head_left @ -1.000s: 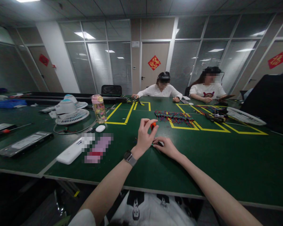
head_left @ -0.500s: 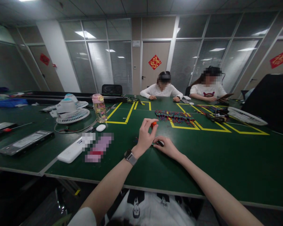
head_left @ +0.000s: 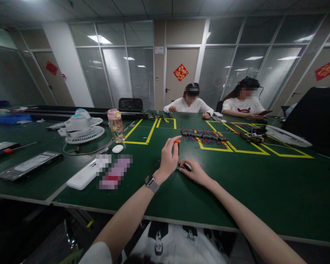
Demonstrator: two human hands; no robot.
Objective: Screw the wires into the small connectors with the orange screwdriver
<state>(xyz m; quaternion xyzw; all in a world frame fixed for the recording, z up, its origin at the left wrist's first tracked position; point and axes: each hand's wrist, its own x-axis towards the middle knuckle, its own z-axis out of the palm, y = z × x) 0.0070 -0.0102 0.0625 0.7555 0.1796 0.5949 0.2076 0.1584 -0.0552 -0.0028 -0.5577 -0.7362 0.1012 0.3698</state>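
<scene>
Two pinches — left hand [head_left: 168, 160] on small orange grip [head_left: 177, 141], right hand [head_left: 194, 171] on dark piece [head_left: 187, 167], perhaps plastic — smooth green tabletop [head_left: 264, 190].

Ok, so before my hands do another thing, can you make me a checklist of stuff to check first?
1. Left hand has the orange thing: ok, it is held in the fingers.
2. Right hand has the small dark piece: ok, thumb and fingers are at it, low over the table.
3. The orange thing's lower end is lined up: cannot tell, it is too small and partly hidden.
4. Bottle is out of the way: ok, it stands upright, apart from both hands.
5. Wires on the wired parts are untangled: not ok, they lie in a jumble.
</scene>
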